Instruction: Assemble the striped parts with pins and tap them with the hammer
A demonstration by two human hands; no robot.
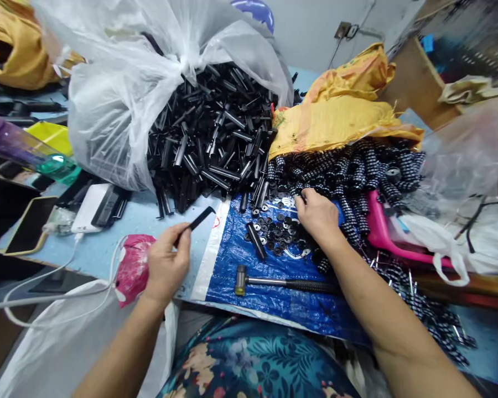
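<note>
My left hand (169, 258) is closed on a slim black plastic piece (202, 219) with a small hooked tip, held over the left edge of the blue plastic sheet (228, 276). My right hand (318, 216) reaches to the front of a heap of black-and-white patterned coiled parts (348, 171). Its fingers are curled together there, and what they pinch is hidden. Small black discs (278, 232) lie scattered just left of it. Among them rests a short black tube (256, 241). Nearer to me lies a mallet (241, 280) with a dark grip, touched by neither hand.
A clear plastic bag (112, 121) spills a large pile of black plastic pieces (207, 132). Yellow cloth (336, 124) covers part of the patterned heap, with a pink plastic frame (382, 226) beside it. At left are a phone (29, 226), a white power bank (93, 207) and a bottle (20, 143).
</note>
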